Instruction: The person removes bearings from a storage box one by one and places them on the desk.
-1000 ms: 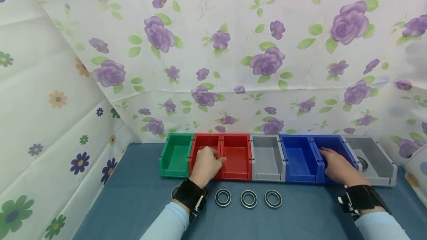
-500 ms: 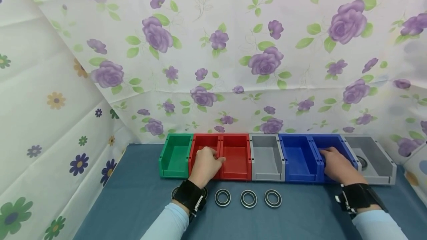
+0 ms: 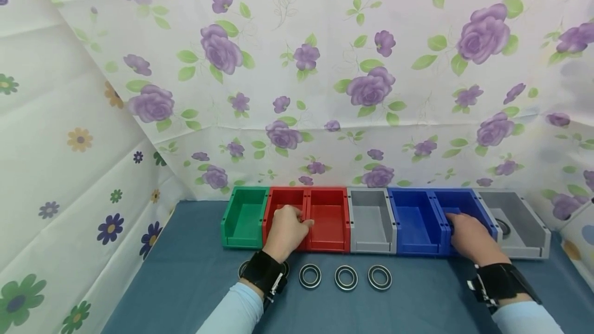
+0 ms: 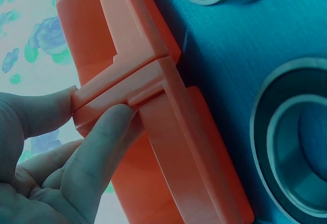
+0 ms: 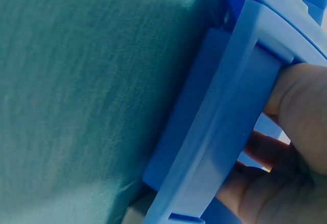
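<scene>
My left hand pinches the shared wall between the left red bin and the right red bin. In the left wrist view, its digits lie on both sides of that wall. My right hand grips the right blue bin at the wall it shares with the left blue bin. One digit lies against the inside corner, and other fingers curl within the bin. The far side of that grip is hidden. No bearing shows in either hand.
Bearings lie in a row before the bins, partly hidden by the left wrist. A green bin ends the row at left, and a grey bin stands mid-row. The far-right grey bin holds a bearing. Floral cloth hangs behind.
My right hand has shifted slightly down toward the front at the blue bin. My left hand, the bins and the bearings stay where they were.
</scene>
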A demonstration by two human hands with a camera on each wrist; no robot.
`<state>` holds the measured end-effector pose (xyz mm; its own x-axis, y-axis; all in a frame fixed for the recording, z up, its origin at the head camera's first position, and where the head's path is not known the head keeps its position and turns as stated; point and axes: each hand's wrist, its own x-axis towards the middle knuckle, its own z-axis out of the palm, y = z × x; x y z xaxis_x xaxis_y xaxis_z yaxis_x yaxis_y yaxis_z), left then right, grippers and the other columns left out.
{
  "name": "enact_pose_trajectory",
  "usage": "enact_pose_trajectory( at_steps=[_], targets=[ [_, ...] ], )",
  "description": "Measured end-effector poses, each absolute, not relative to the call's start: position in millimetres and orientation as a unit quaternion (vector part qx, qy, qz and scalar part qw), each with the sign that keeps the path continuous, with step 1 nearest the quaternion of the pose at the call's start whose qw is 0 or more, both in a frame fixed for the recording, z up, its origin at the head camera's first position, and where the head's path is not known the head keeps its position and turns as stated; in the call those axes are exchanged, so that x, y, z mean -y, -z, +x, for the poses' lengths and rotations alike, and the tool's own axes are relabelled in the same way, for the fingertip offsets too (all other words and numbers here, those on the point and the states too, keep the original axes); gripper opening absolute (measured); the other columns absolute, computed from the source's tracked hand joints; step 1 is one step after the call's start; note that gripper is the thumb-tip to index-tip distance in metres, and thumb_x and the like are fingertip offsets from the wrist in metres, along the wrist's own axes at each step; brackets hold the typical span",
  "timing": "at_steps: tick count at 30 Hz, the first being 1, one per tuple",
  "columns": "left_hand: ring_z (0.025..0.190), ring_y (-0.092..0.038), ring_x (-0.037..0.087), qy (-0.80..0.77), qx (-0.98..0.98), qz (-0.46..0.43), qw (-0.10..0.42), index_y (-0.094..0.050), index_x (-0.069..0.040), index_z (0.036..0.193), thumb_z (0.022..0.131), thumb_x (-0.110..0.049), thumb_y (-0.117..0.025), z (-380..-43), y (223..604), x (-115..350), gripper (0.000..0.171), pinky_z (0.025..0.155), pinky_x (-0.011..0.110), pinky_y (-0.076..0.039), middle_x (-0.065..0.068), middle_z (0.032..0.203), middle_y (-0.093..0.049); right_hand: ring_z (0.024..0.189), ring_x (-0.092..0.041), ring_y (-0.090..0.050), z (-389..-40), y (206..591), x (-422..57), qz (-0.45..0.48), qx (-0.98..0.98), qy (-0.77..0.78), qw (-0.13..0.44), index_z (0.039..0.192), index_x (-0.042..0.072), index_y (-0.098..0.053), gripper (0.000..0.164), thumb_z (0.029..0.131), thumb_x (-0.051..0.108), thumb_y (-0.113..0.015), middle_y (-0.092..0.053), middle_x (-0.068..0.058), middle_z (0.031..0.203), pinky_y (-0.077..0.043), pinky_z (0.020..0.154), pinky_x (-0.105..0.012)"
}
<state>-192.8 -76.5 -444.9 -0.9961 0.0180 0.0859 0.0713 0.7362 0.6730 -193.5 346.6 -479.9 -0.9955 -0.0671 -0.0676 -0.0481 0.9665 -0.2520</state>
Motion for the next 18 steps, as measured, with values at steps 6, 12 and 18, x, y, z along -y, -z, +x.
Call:
enact_pose_trajectory(
  at_steps=[6,12,18],
  targets=[
    [0.064,-0.057,0.009,0.369,0.928,-0.023,0.035,-0.069,-0.005,0.103,0.079,-0.032,-0.073,-191.7,445.2,76.0,0.036,0.054,0.021,-0.046,0.005,0.088,-0.066,0.112,-0.052,-0.038,-188.5,479.1,-347.1,-0.026,-0.989,0.143,0.029,0.126,-0.014,-0.044,0.047,0.081,-0.003,-0.054,-0.043,-0.037,0.121,-0.032,0.089,-0.062],
    [0.064,-0.057,0.009,0.368,0.929,-0.021,0.034,-0.068,-0.005,0.103,0.079,-0.033,-0.073,-191.4,445.7,76.0,0.037,0.054,0.021,-0.046,0.006,0.09,-0.066,0.105,-0.049,-0.045,-185.9,477.9,-348.9,-0.027,-0.99,0.139,-0.005,0.119,-0.012,-0.051,0.049,0.075,0.004,-0.066,-0.05,-0.034,0.112,-0.037,0.085,-0.061],
    [0.066,-0.057,0.011,0.363,0.931,-0.022,0.036,-0.069,-0.005,0.101,0.079,-0.032,-0.073,-192.0,444.3,76.3,0.035,0.055,0.022,-0.046,0.004,0.086,-0.066,0.092,-0.042,-0.052,-181.2,468.9,-349.1,-0.033,-0.989,0.136,-0.058,0.109,-0.008,-0.058,0.044,0.073,0.012,-0.072,-0.056,-0.027,0.098,-0.043,0.074,-0.056]
  ],
)
